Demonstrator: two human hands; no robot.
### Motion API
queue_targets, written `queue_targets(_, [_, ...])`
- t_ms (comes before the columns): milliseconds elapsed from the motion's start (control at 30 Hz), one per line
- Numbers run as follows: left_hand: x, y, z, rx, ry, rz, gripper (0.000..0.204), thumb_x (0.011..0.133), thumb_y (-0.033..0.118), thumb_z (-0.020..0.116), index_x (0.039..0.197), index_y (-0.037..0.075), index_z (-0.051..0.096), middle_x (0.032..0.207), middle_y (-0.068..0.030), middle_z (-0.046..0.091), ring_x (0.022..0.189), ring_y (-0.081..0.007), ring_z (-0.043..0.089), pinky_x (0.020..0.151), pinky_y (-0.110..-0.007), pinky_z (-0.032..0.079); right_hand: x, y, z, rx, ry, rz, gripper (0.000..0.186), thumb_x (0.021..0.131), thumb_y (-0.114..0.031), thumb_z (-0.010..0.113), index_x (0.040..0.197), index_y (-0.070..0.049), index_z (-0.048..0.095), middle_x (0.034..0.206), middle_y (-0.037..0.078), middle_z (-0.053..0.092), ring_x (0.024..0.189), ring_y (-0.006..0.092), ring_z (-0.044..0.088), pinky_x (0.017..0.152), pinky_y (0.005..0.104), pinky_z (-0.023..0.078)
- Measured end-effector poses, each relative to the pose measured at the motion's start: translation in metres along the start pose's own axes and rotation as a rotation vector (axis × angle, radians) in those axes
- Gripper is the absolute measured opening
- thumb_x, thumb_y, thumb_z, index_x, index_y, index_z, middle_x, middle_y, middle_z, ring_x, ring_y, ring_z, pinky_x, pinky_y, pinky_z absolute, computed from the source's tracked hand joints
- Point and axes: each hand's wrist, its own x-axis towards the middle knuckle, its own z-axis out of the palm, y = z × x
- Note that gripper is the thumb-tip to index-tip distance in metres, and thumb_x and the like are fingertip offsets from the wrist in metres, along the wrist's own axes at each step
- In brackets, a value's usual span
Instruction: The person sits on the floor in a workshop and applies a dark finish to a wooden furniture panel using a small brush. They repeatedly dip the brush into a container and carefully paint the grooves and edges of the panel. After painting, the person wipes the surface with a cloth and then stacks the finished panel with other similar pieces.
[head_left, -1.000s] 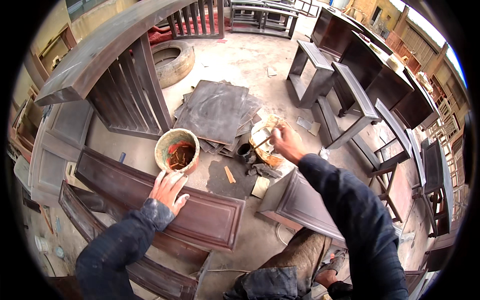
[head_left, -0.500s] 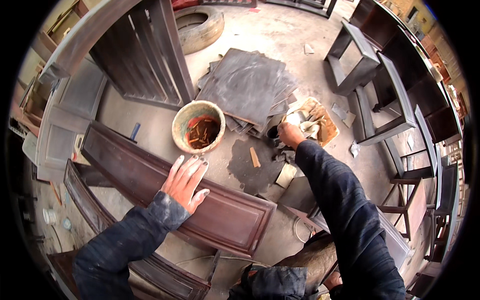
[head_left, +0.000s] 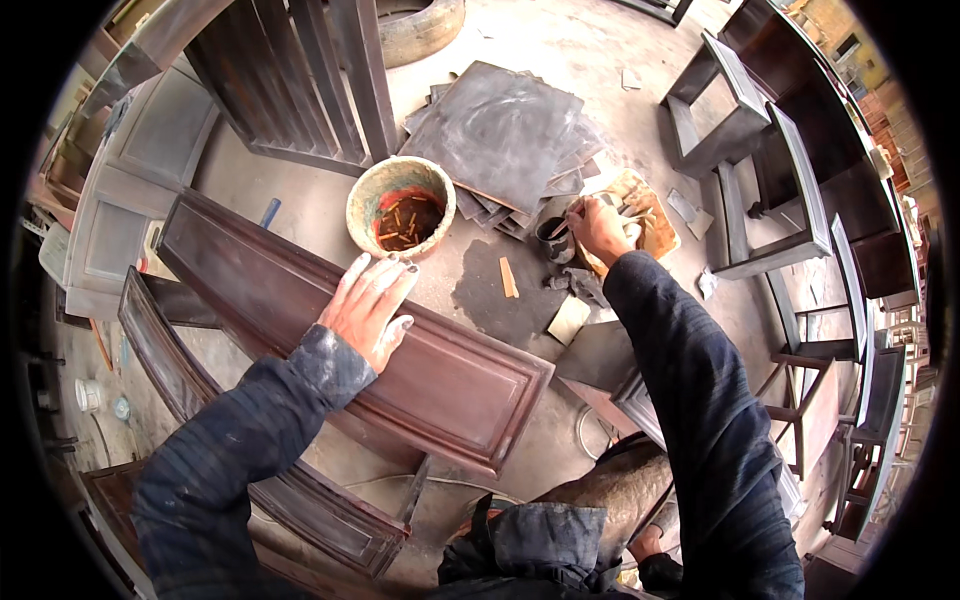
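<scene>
1. The reddish-brown wooden panel (head_left: 450,385) lies slantwise in front of the person, left of centre, its raised border facing up.
2. The left hand (head_left: 366,312) rests on the panel, fingers extended and slightly spread, gripping nothing.
3. The right hand (head_left: 603,230) is beyond the panel, its fingers pinched narrow on a thin stick (head_left: 564,226), which points toward a dark cup (head_left: 552,246).
4. A cream tub (head_left: 662,238) stands beside that hand.
5. A round bucket (head_left: 358,215) holding brown liquid and small sticks stands just past the left fingertips.
6. Farther out, dark boards (head_left: 500,130) lie stacked on the floor (head_left: 545,45), near a slatted frame (head_left: 300,95).
</scene>
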Motion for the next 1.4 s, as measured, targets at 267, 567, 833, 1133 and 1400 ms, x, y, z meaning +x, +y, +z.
queue_targets(267, [-0.002,-0.004,0.005,0.029,0.057,0.025,0.059,0.084,0.013,0.068,0.139,0.003,0.048,0.136,-0.0171,0.053,0.133,-0.0334,0.046,0.118,-0.049,0.029,-0.018,-0.032,-0.068,0.235,0.152,0.179,0.028,0.094,-0.027,0.064,0.088,0.0,0.068,0.076,0.018,0.072,0.071,0.0342,0.071,0.07,0.0437,0.055])
queue_targets(567, [-0.006,0.004,0.006,0.004,0.088,0.061,0.058,0.083,0.004,0.064,0.139,0.0,0.048,0.137,-0.0192,0.053,0.132,-0.0363,0.047,0.117,-0.051,0.031,-0.169,-0.045,-0.205,1.588,0.444,0.332,0.026,0.099,-0.031,0.062,0.083,-0.014,0.05,0.07,-0.004,0.047,0.057,0.0088,0.039,0.055,0.0266,0.037])
queue_targets(833, [-0.011,-0.018,0.02,0.163,0.004,0.135,0.058,0.085,0.01,0.063,0.14,0.0,0.045,0.137,-0.0213,0.05,0.132,-0.0391,0.044,0.117,-0.054,0.029,-0.393,-0.006,-0.264,1.863,0.719,0.455,0.031,0.099,-0.034,0.054,0.108,-0.006,0.06,0.081,0.005,0.063,0.066,0.0158,0.053,0.064,0.0305,0.043])
queue_targets(1133, [0.088,0.152,0.095,-0.505,0.146,0.037,0.055,0.089,-0.001,0.055,0.143,-0.001,0.044,0.136,-0.0244,0.052,0.127,-0.0384,0.05,0.107,-0.043,0.042,-0.476,0.004,-0.238,1.816,0.805,0.493,0.02,0.099,-0.029,0.061,0.11,-0.012,0.056,0.093,0.004,0.063,0.081,0.0134,0.06,0.071,0.0296,0.05])
queue_targets(1400, [0.15,0.223,0.187,-0.472,-0.034,-0.45,0.029,0.098,0.031,0.054,0.117,0.01,0.062,0.102,-0.022,0.069,0.1,-0.0447,0.064,0.087,-0.05,0.05,-0.458,-0.01,-0.228,1.736,0.839,0.445,0.029,0.103,-0.03,0.048,0.112,-0.004,0.055,0.094,0.012,0.067,0.077,0.0177,0.061,0.074,0.032,0.051])
